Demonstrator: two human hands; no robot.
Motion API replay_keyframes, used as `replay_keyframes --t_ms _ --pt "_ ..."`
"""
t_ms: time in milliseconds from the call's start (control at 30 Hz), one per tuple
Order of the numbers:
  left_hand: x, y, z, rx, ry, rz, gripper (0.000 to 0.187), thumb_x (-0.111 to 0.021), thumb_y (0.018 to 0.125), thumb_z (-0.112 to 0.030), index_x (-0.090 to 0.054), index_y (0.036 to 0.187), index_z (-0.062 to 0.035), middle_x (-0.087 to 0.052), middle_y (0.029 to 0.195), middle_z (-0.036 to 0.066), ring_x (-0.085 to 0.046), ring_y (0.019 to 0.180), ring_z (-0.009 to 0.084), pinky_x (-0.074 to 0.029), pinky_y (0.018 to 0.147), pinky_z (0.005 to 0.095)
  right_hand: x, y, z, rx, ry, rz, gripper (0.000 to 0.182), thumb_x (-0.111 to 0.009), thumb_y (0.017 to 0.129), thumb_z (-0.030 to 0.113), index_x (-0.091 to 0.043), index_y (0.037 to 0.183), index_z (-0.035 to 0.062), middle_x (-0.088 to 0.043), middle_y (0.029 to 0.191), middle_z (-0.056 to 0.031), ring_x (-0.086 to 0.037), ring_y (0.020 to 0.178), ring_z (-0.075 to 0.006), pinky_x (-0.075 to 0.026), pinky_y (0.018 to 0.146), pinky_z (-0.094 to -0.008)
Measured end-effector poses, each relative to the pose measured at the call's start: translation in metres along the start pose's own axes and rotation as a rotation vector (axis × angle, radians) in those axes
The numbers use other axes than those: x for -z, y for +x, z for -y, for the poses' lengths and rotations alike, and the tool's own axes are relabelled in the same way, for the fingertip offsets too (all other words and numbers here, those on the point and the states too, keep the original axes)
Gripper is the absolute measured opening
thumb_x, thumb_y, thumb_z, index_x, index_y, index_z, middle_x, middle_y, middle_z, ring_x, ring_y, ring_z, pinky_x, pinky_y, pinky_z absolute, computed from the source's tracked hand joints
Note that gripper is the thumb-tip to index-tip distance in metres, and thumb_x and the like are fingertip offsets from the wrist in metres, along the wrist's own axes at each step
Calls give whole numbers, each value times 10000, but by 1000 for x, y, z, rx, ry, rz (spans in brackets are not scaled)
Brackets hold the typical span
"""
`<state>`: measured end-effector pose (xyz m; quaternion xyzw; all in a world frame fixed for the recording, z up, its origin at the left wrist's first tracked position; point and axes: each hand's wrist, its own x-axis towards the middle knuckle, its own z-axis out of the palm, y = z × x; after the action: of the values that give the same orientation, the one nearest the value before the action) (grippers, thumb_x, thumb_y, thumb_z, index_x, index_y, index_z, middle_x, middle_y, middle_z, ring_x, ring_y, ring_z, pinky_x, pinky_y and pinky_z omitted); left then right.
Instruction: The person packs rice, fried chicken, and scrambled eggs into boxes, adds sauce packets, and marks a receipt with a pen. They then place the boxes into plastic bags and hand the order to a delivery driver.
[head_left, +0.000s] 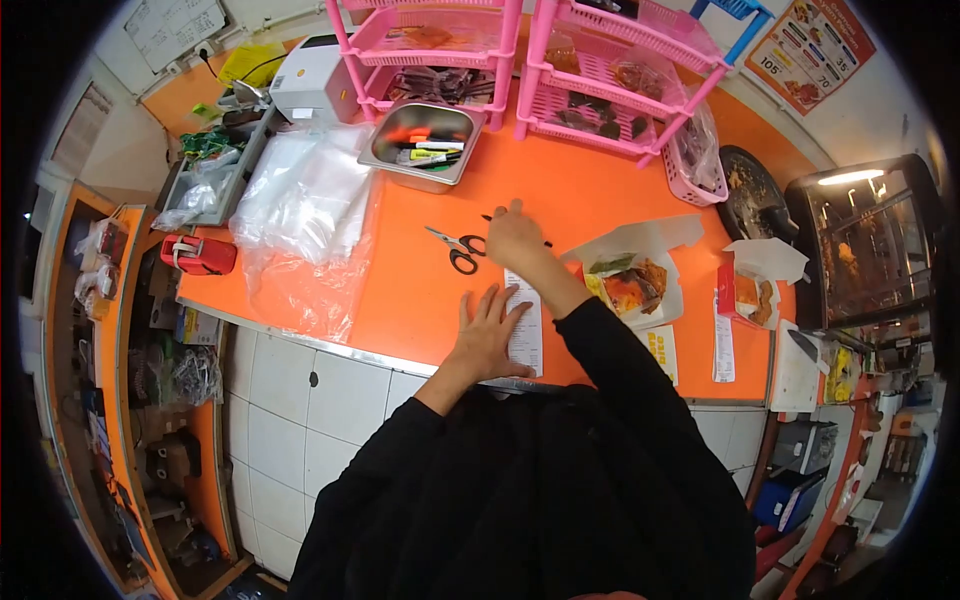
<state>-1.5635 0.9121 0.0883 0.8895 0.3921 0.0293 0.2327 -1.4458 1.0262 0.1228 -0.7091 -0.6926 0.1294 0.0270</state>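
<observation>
My left hand (484, 338) lies flat with fingers spread on the left edge of a long printed receipt (526, 345) near the counter's front edge. Just beyond the receipt's far end, my right hand (516, 240) is closed around a thin dark pen (487, 217); its ends stick out on both sides and its middle is hidden. Scissors (462, 250) with black handles lie left of my right hand. On the right, an open white food box (665, 235) holds browned food and a small packet.
Another food box (745, 295) stands farther right beside a second receipt (723, 348). A metal tub (377, 150) of markers, plastic bags (305, 195) and a red object (198, 256) are on the left. Pink racks (525, 95) line the back; a heated display case (860, 240) stands right.
</observation>
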Motion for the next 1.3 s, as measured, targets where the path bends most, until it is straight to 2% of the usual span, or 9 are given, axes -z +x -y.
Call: replay_keyframes --t_ms 67,133,167,233,433,867,1167,1233,1300 --pt "-3 0 1 -11 -1 -8 1084 -764 495 -614 -324 1381 -170 -210 1445 101 -116 1373 316 -10 1059 612 15 2 -4 56 -185 142 315 -618 774 171 -610 1032 -10 -591 1062 -139 -626 888 -306 -522 721 -382" --pt "-4 1 2 -10 0 -27 1082 -764 491 -615 -331 1380 -174 -213 1445 98 -115 1374 319 -21 1055 619 29 1 -2 112 -400 474 221 -616 769 143 -676 962 53 -654 999 -126 -630 948 -260 -517 730 -345" --pt "-5 1 2 -16 0 -25 1082 -764 491 -615 -331 1380 -174 -213 1445 98 -115 1374 319 -21 1055 619 25 5 -5 106 -398 475 221 -616 769 143 -676 962 53 -654 999 -126 -630 948 -260 -517 730 -345" --pt "-5 1 2 -17 9 -28 1089 -764 484 -617 -335 1379 -171 -208 1449 99 -113 1374 319 -22 1049 629 11 13 -14 2 -313 306 226 -712 702 169 -696 901 65 -681 921 -133 -658 899 -265 -524 711 -366" --pt "-4 1 2 -14 2 -23 1099 -768 472 -616 -340 1378 -165 -201 1455 98 -111 1374 320 -25 1042 638 -1 17 -18 26 -306 139 190 -674 729 112 -695 912 69 -682 921 -120 -660 900 -257 -528 685 -359" --pt "-11 1 6 -48 -23 -88 1068 -774 464 -612 -373 1349 -169 -240 1438 103 -145 1364 338 -33 1025 655 -4 25 -21 49 -380 120 134 -636 764 137 -701 875 99 -693 866 -85 -676 833 -238 -523 638 -347" --pt "-4 1 1 -19 30 -21 1095 -771 476 -612 -347 1372 -145 -210 1452 110 -112 1373 342 -42 1029 658 -43 15 -18 98 -482 58 92 -630 752 140 -691 814 111 -681 829 -73 -680 727 -191 -497 505 -313" --pt "-5 2 2 9 33 -10 1107 -769 479 -612 -337 1375 -128 -224 1441 119 -115 1372 342 -51 1025 664 -60 -8 -23 139 -296 -303 78 -636 729 132 -636 778 72 -641 776 -60 -672 675 -193 -510 500 -314" --pt "-6 3 2 12 43 0 1114 -768 479 -613 -332 1377 -118 -228 1436 126 -117 1371 341 -55 1023 666 -63 -26 -27 147 -260 -316 91 -630 728 118 -599 792 61 -616 764 -58 -669 666 -203 -516 500 -316"
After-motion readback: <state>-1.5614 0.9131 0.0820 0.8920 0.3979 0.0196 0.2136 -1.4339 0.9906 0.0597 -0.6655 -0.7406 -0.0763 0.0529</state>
